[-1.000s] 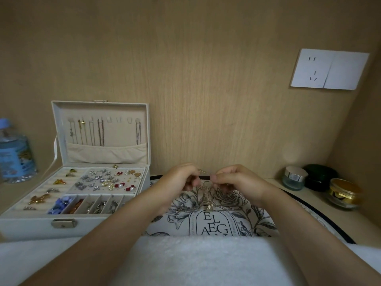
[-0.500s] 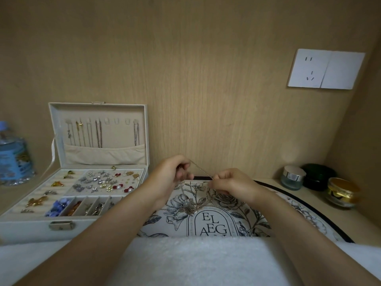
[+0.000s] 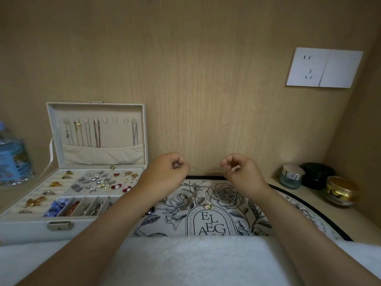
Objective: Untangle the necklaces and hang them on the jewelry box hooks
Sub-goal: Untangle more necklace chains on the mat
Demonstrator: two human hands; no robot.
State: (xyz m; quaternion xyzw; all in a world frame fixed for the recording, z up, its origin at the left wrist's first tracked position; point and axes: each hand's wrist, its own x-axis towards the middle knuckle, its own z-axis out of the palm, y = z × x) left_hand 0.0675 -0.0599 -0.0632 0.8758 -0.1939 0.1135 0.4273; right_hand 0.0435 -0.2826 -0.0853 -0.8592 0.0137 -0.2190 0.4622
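Hands that were bunched knuckle to knuckle a second ago have drawn apart, and a fine gold necklace chain now runs nearly straight between them, just above the far edge of a floral-printed mat at the centre of the view. That suggests one strand has come free of the knot, so this necklace looks close to ready for hanging. The left hand has its fingers curled in tight, pinching one end of the chain. The right hand pinches the other end between thumb and forefinger, its remaining fingers loosely curled and lifted. Toward 6 o'clock from the hands, a small heap of other necklaces with a pale pendant lies on the mat, apparently yet to be sorted; whether the held chain is fully clear of it is too fine to tell. The open jewelry box sits on the worktop at 9 o'clock from the hands. In its raised lid five hooks carry chains, and three bare hooks sit among them, likely where this chain belongs. Three cosmetic jars stand at 3 o'clock, and a water bottle is at the far 9 o'clock edge.
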